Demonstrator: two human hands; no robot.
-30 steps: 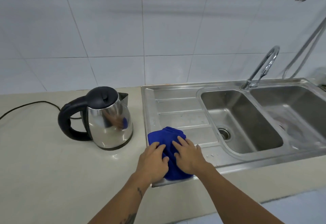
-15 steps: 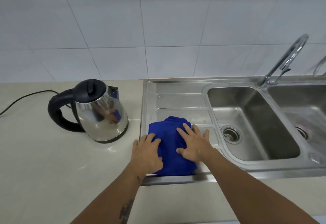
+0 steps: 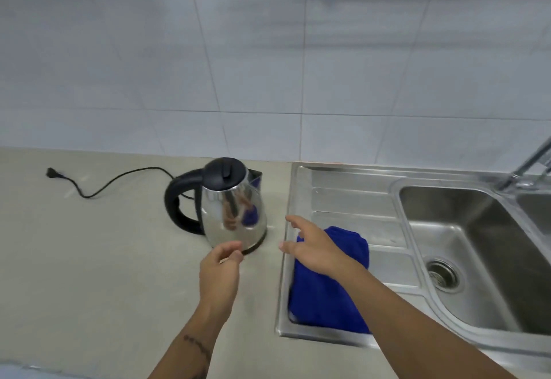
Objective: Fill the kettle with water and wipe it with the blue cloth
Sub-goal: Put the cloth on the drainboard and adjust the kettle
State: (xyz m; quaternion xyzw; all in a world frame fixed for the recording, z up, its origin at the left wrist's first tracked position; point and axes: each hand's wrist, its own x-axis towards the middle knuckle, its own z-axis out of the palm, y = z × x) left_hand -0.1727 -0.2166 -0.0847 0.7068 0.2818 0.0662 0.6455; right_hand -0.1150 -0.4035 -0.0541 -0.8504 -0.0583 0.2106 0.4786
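Steel kettle (image 3: 235, 211) stands upright on the table (image 3: 89, 259), just beyond your left hand (image 3: 219, 277), whose fingers (image 3: 231, 249) curl loosely near its base and hold nothing. Your right hand (image 3: 313, 252) hovers to the kettle's right with fingers spread wide, above the near edge of the blue cloth (image 3: 328, 295). The cloth lies folded on the sink (image 3: 357, 193) drainboard, beside the sink's left rim. Bare table stretches left of the kettle, crossed by its black cord (image 3: 101, 183) with the plug lying loose. The kettle has a black handle facing left and a black lid, closed.
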